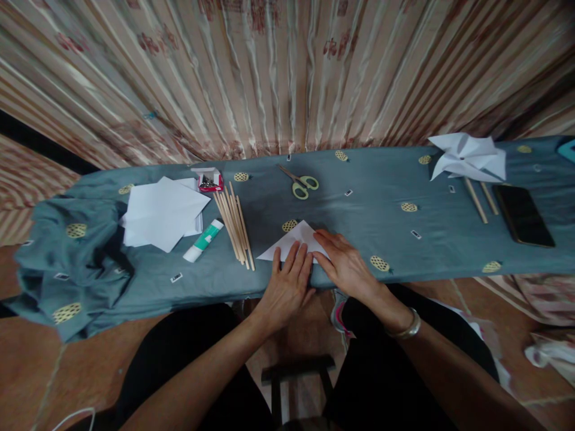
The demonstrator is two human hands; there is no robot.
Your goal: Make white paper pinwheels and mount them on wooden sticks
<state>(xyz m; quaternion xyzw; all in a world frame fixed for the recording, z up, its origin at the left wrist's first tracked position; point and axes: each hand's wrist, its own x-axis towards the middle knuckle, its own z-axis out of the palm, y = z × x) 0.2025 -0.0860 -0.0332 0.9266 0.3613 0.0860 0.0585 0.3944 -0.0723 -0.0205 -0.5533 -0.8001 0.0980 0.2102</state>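
A sheet of white paper (302,234), folded into a triangle, lies on the cloth-covered table in front of me. My left hand (287,284) rests on its lower edge, fingers stretched out flat over the paper. At the triangle's right side is my right hand (347,263), its fingers and thumb extended and touching the paper, with a bangle on the wrist. Part of the paper is covered by my fingers. Just left of the triangle lies a bundle of wooden sticks (234,224). Scissors (300,182) with green handles lie beyond it.
On the left are stacked white paper sheets (164,209), a glue stick (203,240) and a red box of small metal pins (210,179). Bunched cloth (85,257) sits at the left end. To the right lie paper pinwheels (469,157) on sticks and a black phone (524,215).
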